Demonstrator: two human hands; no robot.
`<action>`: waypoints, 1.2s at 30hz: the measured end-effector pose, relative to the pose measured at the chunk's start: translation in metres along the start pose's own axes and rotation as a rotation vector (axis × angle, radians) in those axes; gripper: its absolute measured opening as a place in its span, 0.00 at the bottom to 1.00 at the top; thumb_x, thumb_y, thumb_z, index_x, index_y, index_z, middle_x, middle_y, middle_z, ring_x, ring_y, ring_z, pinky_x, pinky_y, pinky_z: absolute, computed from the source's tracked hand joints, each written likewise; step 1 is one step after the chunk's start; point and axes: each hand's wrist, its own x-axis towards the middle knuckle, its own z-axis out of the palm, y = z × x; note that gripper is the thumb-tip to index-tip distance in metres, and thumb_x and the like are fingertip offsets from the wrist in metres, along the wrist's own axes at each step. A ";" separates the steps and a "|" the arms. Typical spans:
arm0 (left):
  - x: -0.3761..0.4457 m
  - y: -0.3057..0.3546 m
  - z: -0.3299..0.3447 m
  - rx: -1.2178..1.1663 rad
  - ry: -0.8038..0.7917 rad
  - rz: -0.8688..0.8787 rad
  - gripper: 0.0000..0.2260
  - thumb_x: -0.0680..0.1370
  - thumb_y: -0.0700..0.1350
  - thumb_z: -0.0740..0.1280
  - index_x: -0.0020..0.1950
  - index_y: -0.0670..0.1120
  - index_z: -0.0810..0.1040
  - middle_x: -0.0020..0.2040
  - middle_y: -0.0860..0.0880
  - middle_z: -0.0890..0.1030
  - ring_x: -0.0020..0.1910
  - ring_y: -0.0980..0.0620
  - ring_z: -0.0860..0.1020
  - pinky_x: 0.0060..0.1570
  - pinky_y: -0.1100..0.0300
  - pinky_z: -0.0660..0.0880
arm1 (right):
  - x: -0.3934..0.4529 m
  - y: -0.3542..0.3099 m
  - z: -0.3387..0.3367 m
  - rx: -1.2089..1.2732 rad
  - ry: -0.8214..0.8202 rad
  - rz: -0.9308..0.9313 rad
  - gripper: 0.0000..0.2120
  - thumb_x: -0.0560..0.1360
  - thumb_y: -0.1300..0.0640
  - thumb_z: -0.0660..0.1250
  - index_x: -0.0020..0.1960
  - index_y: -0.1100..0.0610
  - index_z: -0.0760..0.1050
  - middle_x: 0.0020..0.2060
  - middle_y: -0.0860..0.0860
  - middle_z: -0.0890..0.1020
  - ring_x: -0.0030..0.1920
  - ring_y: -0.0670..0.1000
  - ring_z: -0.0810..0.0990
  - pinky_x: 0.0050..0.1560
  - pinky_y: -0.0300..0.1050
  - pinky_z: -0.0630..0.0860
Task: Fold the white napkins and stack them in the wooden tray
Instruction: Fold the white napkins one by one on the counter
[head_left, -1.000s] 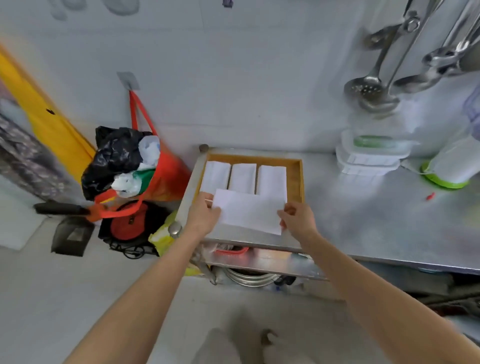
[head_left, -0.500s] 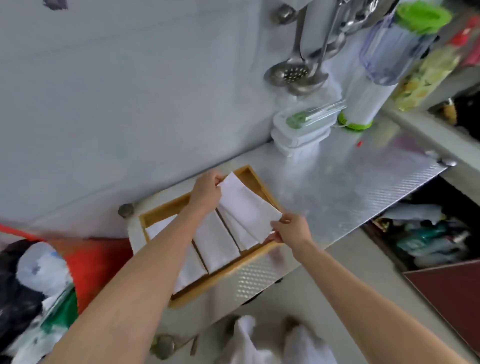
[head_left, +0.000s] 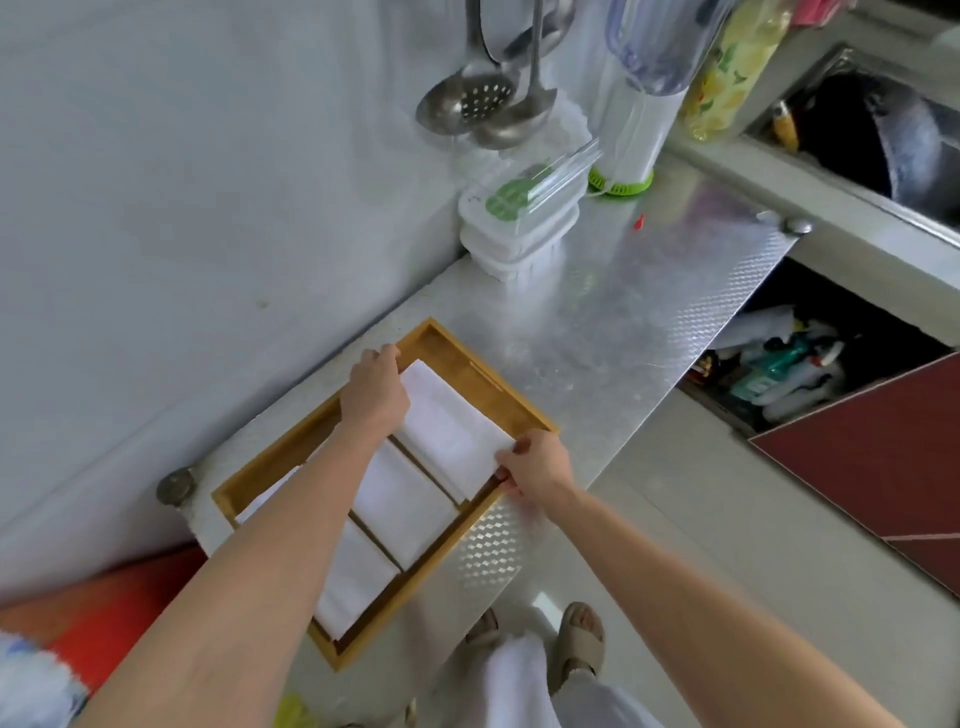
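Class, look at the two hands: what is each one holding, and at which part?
Both hold the folded white napkin: left hand at its far end, right hand at its near end, over the wooden tray.

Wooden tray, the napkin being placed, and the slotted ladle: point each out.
wooden tray (head_left: 496, 383): head view, far right rim.
napkin being placed (head_left: 451, 427): head view, middle of its top face.
slotted ladle (head_left: 478, 98): head view, perforated bowl.
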 end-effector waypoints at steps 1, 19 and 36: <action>0.000 0.008 -0.004 0.019 0.005 0.026 0.17 0.79 0.40 0.63 0.68 0.43 0.68 0.64 0.43 0.73 0.61 0.44 0.74 0.56 0.52 0.73 | 0.001 0.000 -0.008 -0.009 0.014 -0.014 0.03 0.75 0.63 0.63 0.47 0.61 0.74 0.38 0.57 0.84 0.31 0.50 0.80 0.36 0.46 0.80; -0.101 0.535 0.100 0.308 -0.366 0.917 0.07 0.77 0.45 0.61 0.50 0.50 0.78 0.55 0.47 0.80 0.54 0.45 0.78 0.51 0.54 0.75 | -0.041 0.221 -0.468 -0.242 0.659 0.097 0.08 0.75 0.57 0.61 0.49 0.56 0.77 0.47 0.54 0.82 0.49 0.57 0.79 0.41 0.42 0.69; -0.238 0.976 0.278 0.502 -0.389 1.570 0.15 0.80 0.48 0.60 0.65 0.47 0.72 0.64 0.48 0.74 0.62 0.47 0.74 0.58 0.53 0.72 | -0.108 0.459 -0.832 0.020 1.070 0.513 0.08 0.75 0.58 0.61 0.50 0.58 0.77 0.49 0.54 0.81 0.50 0.56 0.79 0.49 0.48 0.76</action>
